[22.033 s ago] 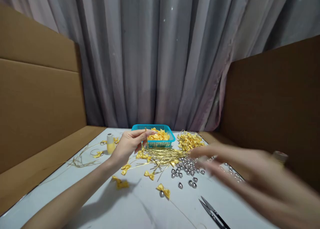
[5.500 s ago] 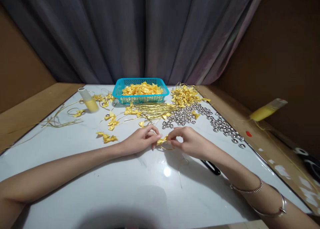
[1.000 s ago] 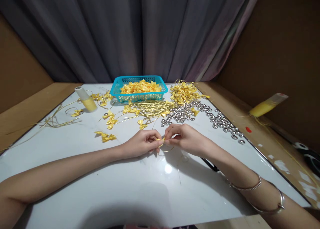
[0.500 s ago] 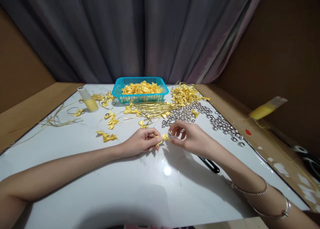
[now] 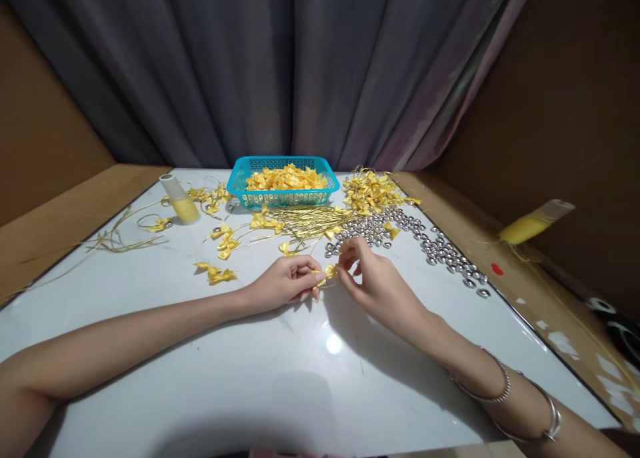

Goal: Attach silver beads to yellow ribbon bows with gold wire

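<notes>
My left hand (image 5: 287, 285) pinches a small yellow ribbon bow (image 5: 331, 271) between thumb and fingers, above the middle of the white table (image 5: 270, 378). A thin cord or wire shows just below the bow. At the bow's right end, my right hand (image 5: 367, 278) is closed in a pinch, thumb against forefinger. What lies between those fingertips is too small to make out. Just beyond my right hand spreads a heap of shiny silver beads (image 5: 367, 230). Several loose yellow bows (image 5: 216, 273) lie left of my left hand.
A blue basket (image 5: 283, 198) of yellow bows stands at the back. Gold cords (image 5: 307, 221) lie before it, with a pile of corded bows (image 5: 373, 191) to the right. A yellow thread spool (image 5: 181, 201) stands left; another spool (image 5: 535, 223) lies on the brown surface at right.
My right hand has closed its fingers at the bow's right end, its wrist lifting and turning. The black-handled tool near my right forearm is now out of sight. My left hand stays in place.
</notes>
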A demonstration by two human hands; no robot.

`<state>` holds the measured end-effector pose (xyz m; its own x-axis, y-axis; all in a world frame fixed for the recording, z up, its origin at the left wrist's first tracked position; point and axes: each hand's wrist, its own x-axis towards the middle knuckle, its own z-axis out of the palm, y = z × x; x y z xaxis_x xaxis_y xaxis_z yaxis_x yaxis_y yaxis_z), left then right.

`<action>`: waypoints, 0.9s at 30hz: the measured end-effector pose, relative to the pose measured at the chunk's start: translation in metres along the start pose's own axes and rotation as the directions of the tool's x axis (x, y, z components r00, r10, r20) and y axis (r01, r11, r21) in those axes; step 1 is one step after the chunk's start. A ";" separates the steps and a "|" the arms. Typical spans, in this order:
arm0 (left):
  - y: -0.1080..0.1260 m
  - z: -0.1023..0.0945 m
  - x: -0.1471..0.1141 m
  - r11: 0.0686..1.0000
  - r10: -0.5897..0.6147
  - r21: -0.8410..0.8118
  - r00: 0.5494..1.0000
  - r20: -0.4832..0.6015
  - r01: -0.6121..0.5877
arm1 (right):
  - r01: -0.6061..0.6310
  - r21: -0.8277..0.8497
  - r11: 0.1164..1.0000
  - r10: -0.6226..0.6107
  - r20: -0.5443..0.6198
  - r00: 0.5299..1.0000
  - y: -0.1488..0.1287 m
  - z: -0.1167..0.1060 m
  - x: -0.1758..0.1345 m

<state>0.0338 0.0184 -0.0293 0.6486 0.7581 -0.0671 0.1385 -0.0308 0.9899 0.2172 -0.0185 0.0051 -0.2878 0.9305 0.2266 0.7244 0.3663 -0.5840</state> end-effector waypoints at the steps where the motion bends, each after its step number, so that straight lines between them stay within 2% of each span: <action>1: 0.000 0.000 -0.001 1.000 0.014 0.019 1.000 -0.009 -0.013 | 0.002 0.038 0.999 -0.002 0.003 1.000 0.001 0.000 0.001; 5: -0.002 0.000 -0.004 0.982 0.115 0.159 0.992 -0.052 -0.105 | -0.009 0.205 0.979 0.001 0.040 0.999 0.004 0.001 0.003; 7: -0.002 0.000 -0.005 0.967 0.161 0.209 0.985 -0.068 -0.144 | -0.086 0.313 0.946 0.060 0.092 0.994 0.005 0.000 0.004; 10: -0.002 0.000 -0.005 0.960 0.202 0.214 0.975 -0.095 -0.179 | -0.297 0.538 0.789 0.183 0.256 0.949 0.005 -0.006 0.008; 12: -0.002 0.000 -0.005 0.963 0.214 0.192 0.969 -0.122 -0.189 | -0.413 0.610 0.676 0.219 0.368 0.904 0.006 -0.010 0.010; 13: -0.001 0.000 -0.005 0.965 0.217 0.177 0.967 -0.135 -0.192 | -0.444 0.615 0.651 0.224 0.403 0.887 0.007 -0.012 0.012; 14: -0.001 0.000 -0.005 0.967 0.219 0.164 0.964 -0.148 -0.195 | -0.460 0.600 0.655 0.224 0.428 0.876 0.008 -0.013 0.013; 16: 0.000 0.001 -0.005 0.969 0.224 0.140 0.961 -0.165 -0.202 | -0.449 0.526 0.722 0.206 0.456 0.866 0.011 -0.014 0.014; 20: 0.002 0.000 -0.006 0.972 0.228 0.097 0.956 -0.185 -0.213 | -0.307 0.312 0.899 0.156 0.426 0.891 0.012 -0.010 0.014; 23: 0.003 0.000 -0.005 0.974 0.223 0.082 0.953 -0.204 -0.211 | -0.214 0.218 0.952 0.122 0.370 0.921 0.008 -0.007 0.012; 27: 0.002 -0.001 -0.004 0.977 0.212 0.070 0.950 -0.229 -0.201 | -0.141 0.121 0.983 0.084 0.391 0.917 0.003 -0.007 0.010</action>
<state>0.0309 0.0156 -0.0271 0.4743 0.8628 0.1749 0.0571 -0.2284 0.9719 0.2208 -0.0085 0.0111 -0.4480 0.8821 -0.1454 0.6769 0.2284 -0.6998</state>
